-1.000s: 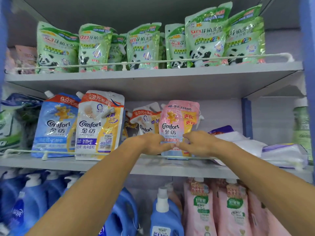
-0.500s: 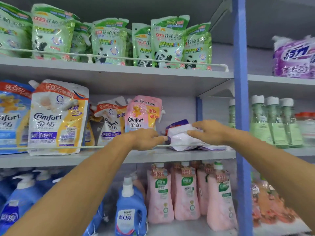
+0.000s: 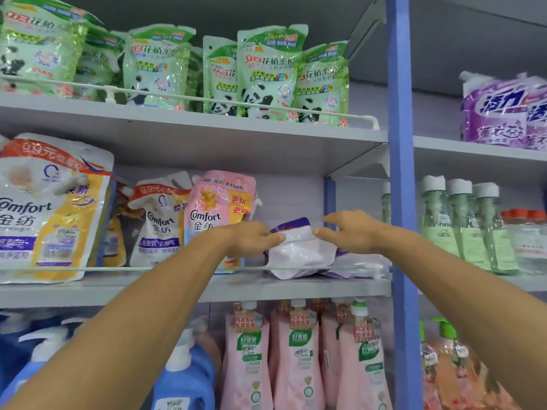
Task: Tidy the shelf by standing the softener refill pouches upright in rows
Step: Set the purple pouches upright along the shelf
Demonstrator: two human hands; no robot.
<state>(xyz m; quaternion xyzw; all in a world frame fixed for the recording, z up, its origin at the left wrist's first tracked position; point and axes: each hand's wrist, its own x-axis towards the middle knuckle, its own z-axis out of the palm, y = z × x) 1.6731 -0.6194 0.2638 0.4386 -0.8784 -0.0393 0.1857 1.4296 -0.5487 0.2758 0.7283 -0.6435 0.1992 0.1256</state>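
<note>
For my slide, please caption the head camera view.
Left hand grips and right hand touches a slumped white pouch beside an upright pink pouch on the shelf.

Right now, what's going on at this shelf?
A person is tidying a grey store shelf of softener refills. The left hand and right hand meet the top edge of a slumped white-and-purple plastic pouch at the shelf's right end; the grip itself is unclear. Left of it, a pink Comfort pouch stands upright.
</note>
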